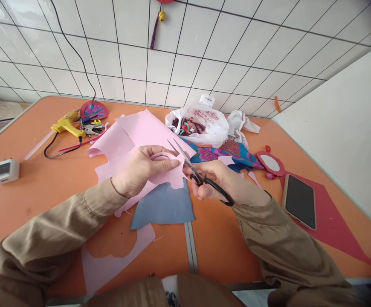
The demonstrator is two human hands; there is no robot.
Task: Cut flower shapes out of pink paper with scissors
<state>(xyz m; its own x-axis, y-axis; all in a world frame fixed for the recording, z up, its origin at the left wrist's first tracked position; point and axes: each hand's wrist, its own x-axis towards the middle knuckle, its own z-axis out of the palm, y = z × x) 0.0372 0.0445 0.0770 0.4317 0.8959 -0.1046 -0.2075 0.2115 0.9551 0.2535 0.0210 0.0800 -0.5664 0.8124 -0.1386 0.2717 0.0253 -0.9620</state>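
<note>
Between thumb and fingers my left hand (143, 168) pinches a piece of pink felt (172, 175), partly cut along a curve. My right hand (219, 181) grips black-handled scissors (200, 175), whose blades are parted and point up and away at the felt's right edge. Some of the right fingers are hidden behind the handles. Under the hands lies a grey-blue piece of cloth (163, 207). A large pink sheet (140, 128) is spread behind my left hand. A pink offcut (118, 264) with a curved cut-out lies close to me.
At the left are a yellow glue gun (67, 124) with its cord, keys (92, 128) and a white charger (4, 170). Behind stands a plastic bag (204, 123) near patterned fabric (220, 153). A phone (299, 200) lies on red sheet material (335, 228) at right.
</note>
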